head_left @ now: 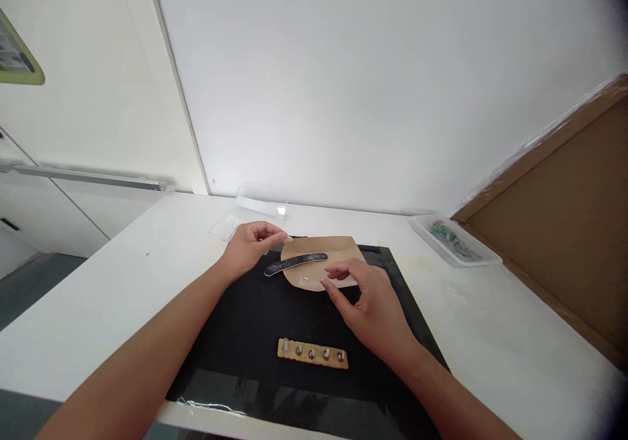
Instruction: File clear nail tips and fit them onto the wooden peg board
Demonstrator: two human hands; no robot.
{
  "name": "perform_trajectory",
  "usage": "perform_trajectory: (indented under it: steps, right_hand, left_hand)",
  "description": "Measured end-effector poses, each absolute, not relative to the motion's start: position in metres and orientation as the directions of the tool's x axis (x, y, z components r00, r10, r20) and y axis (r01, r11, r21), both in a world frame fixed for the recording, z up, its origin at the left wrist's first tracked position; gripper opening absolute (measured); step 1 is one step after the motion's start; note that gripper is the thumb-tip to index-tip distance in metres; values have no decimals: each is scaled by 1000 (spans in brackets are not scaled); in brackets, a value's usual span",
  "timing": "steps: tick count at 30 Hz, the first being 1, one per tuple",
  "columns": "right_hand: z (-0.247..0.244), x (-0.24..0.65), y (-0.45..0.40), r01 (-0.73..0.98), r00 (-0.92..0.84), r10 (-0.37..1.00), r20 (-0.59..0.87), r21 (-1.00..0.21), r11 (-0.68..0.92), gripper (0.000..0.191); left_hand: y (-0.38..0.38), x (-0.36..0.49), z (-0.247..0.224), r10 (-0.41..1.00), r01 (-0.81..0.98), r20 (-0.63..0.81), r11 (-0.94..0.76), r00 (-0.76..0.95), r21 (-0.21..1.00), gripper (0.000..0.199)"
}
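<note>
Over the far left edge of the brown paper (338, 247), my left hand (251, 247) is closed, its thumb and finger pinching a small whitish clear piece that looks like a nail tip (289, 238). My right hand (366, 296) hovers at the paper's near right side, thumb and fingers apart, with nothing visible between them. A curved black nail file (295, 263) lies across the paper's left part. Tiny whitish pieces (307, 279) rest on the paper close to my right fingertips. Nearer to me is a wooden strip (313, 354) with several pegs; a clear nail tip (285, 344) stands on its leftmost peg.
A black mat (235, 335) covers the middle of the white table (112, 296). At the back left stands a clear plastic box (262, 203). A white tray (456, 240) of greenish items sits at the right, beside a brown board (559, 218) against the wall.
</note>
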State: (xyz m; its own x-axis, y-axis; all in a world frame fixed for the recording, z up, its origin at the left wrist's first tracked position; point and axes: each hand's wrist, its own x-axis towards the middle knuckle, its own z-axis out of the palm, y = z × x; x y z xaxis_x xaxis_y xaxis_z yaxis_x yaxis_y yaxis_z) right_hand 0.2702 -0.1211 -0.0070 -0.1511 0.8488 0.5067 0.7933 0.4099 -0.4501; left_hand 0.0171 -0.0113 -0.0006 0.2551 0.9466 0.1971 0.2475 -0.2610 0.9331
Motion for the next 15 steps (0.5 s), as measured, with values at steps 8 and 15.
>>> perform_trajectory:
  steps: [8,15]
  right_hand:
    - [-4,264,-123,591,-32,836,549,-664,458,25]
    - [0,263,-127,498,-18,850,526,-733,464,13]
  left_hand:
    - [-51,58,-5,897,-11,119,-126,425,992,30]
    - [-62,61,-5,855,-57,151,-141,496,988,26]
